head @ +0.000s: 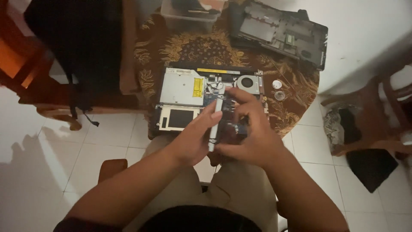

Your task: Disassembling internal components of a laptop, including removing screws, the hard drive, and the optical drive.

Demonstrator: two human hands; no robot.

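Both hands have their grip on one thin, pale strip, a long narrow part that stands almost upright over the open laptop. The left hand pinches it from the side, with fingertips pressed on its upper half. The right hand curls round it from the other side, thumb low and one finger stretched up over the top. So both hands are closed on the strip, not open.

The laptop lies with its cover off on a small round counter under a brown cloth with gold leaves. The strip sits over the middle of the laptop, near the person's lap.

It looks like the step in hand is working this strip loose or setting it in place; which one is hard to tell. The next move likely calls for a slow, straight, gentle motion, because small parts sit close all round it.

On the left of the laptop is a flat silver drive with a small yellow label on its right edge. A long yellow strip label runs along the top edge. Below the drive is a pale frame round a dark square. A round fan sits at the top right. Two small round discs lie on the cloth just beside it. The dark bottom cover lies farther back, next to a clear plastic box.
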